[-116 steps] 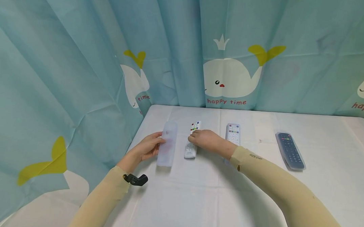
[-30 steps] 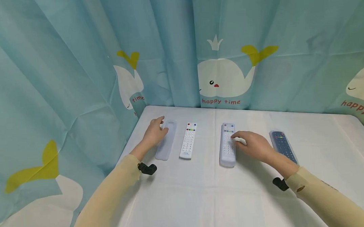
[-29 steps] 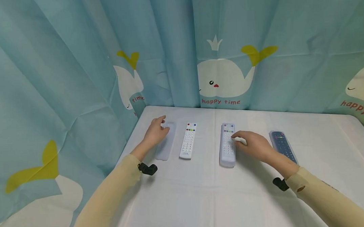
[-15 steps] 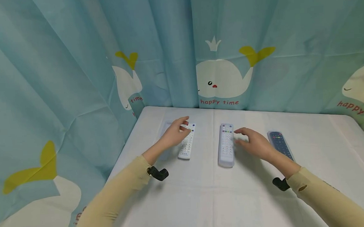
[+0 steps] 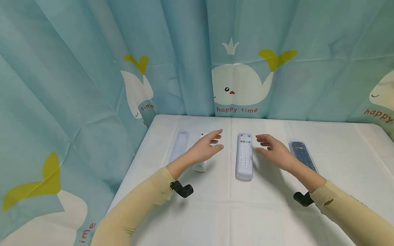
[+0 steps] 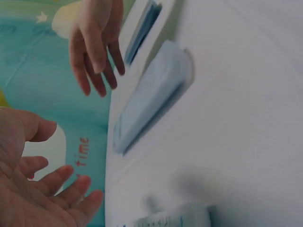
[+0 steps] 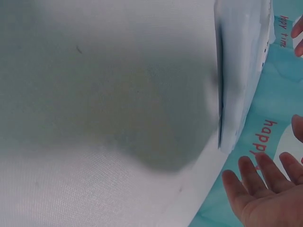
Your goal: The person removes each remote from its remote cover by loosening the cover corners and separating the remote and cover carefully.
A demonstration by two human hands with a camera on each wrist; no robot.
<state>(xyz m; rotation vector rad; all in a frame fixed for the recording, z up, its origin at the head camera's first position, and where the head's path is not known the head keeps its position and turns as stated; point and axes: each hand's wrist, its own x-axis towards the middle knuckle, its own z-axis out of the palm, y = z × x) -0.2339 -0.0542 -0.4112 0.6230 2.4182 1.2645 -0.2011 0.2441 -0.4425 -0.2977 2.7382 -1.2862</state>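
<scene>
My left hand (image 5: pixel 204 149) hovers over the white remote control (image 5: pixel 199 167), with fingers loosely extended and nothing in them; it covers most of that remote in the head view. Just right of it lies a white remote in a translucent cover (image 5: pixel 244 157), buttons up. To the right of this covered remote my right hand (image 5: pixel 273 152) is held above the table, fingers relaxed, holding nothing. The left wrist view also shows the covered remote (image 6: pixel 154 92) between the two hands. A translucent remote cover (image 5: pixel 179 143) lies flat at the left, partly behind my left forearm.
A dark remote (image 5: pixel 303 155) in a clear cover lies at the right, partly hidden by my right forearm. The white-covered table (image 5: pixel 207 218) meets a blue whale-print curtain (image 5: pixel 181 65) at its back and left. Black straps sit at both wrists.
Earlier my left hand held the translucent cover and my right hand the white remote; both now lie on the table. My left hand has moved right; my right hand has drawn off the covered remote.
</scene>
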